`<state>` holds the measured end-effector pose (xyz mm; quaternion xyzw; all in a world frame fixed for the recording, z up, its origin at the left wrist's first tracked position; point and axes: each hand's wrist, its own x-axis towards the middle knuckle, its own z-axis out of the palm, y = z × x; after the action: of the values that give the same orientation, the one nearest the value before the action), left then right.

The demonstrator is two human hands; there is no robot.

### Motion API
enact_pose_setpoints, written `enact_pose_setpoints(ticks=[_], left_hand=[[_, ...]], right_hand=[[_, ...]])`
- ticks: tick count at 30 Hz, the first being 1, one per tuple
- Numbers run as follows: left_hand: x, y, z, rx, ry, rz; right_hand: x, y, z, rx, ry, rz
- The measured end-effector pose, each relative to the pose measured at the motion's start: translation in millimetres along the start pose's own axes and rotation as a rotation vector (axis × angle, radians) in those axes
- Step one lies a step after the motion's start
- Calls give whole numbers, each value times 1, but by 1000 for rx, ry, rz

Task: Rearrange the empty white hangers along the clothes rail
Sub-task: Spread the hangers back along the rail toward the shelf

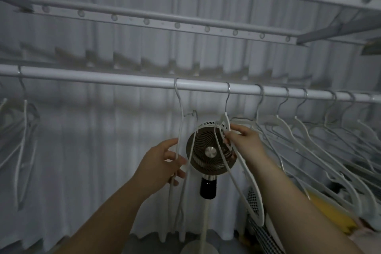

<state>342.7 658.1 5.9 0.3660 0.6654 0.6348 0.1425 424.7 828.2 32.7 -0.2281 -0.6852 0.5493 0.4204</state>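
Dim, curtained drying space. Nearest, the left hand [162,163] curls round a thin white hanger [179,126], steadying it. The right hand [245,142] pinches the neighbouring hanger [226,118], probably to slide it. Both hang mid-way on the clothes rail [123,79], left of the crowded hangers [288,130]. A fan [208,150] stands beyond.

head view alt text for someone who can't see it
The left hand grips a thin white hanger and the right hand pinches a wider hanger, both hooked on the clothes rail. More empty hangers crowd the rail's right end; a pedestal fan stands behind.
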Motion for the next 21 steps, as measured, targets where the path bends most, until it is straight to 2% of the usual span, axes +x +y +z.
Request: enact_pose_setpoints(ticks=[7, 21], left_hand=[[4, 6, 21, -4, -93, 43], [9, 8, 33, -45, -123, 25]], right_hand=[[7, 5, -11, -19, -1, 16], [8, 5, -25, -28, -25, 14]])
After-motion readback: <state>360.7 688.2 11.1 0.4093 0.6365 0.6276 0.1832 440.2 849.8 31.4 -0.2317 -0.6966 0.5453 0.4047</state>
